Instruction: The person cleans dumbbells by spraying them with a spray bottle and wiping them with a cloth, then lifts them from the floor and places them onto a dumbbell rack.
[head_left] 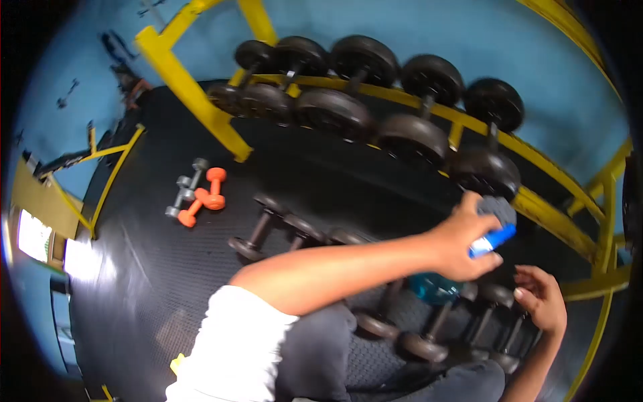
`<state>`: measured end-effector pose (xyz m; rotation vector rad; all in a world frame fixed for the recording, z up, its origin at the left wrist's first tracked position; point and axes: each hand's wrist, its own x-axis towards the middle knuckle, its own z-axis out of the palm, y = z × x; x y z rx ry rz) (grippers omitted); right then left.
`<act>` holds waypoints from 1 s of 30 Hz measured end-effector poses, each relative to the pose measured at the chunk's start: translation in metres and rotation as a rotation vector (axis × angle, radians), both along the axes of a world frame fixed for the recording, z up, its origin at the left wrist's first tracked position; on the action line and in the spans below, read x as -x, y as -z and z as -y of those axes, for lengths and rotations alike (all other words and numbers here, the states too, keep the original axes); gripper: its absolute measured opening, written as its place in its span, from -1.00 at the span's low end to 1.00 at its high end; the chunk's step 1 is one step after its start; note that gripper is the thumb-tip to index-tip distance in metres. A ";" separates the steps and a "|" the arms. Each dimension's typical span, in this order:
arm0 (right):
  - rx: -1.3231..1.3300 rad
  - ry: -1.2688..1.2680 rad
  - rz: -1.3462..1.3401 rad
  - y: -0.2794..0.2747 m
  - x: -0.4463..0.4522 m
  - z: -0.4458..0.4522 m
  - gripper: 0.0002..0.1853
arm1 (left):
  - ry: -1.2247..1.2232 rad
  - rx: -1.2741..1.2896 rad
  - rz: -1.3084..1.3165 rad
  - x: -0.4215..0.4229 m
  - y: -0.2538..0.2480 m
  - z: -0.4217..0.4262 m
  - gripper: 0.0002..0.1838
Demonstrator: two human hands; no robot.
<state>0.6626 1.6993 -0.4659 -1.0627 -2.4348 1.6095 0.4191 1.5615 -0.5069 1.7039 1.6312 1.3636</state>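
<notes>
My left hand (463, 244) reaches across to the right, its fingers closed round a blue item with a white part (492, 241) and a grey, rough-looking piece (497, 210). Just above it is the lower end of a large dark dumbbell (483, 173) on the rack. Lower right, my right hand (541, 298) is empty, with its fingers loosely bent and apart. A teal, see-through container (435, 288) shows partly below my left forearm, among dark dumbbells (422, 347) on the floor.
A yellow rack (194, 94) carries several large dumbbells (365, 60). Orange dumbbells (214, 189) and grey dumbbells (191, 182) lie on the black mat (140, 268) at left. More dark dumbbells (258, 231) lie beyond my left arm. Yellow uprights (606, 228) stand at right.
</notes>
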 end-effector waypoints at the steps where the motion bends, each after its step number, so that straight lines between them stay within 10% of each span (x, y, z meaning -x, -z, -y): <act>1: 0.014 -0.013 -0.025 0.000 0.004 0.002 -0.44 | 0.013 0.013 -0.014 -0.003 0.002 -0.001 -0.46; 7: -0.121 0.044 0.055 -0.024 0.017 0.006 -0.45 | 0.158 0.071 -0.030 -0.006 0.022 -0.002 -0.36; 18: -0.334 0.945 0.198 0.061 -0.186 -0.019 -0.69 | 0.455 0.174 -0.106 -0.020 0.033 -0.028 -0.45; 30: -0.291 0.435 1.077 0.237 -0.159 -0.028 -0.41 | 0.411 0.284 -0.137 -0.028 0.030 -0.041 -0.50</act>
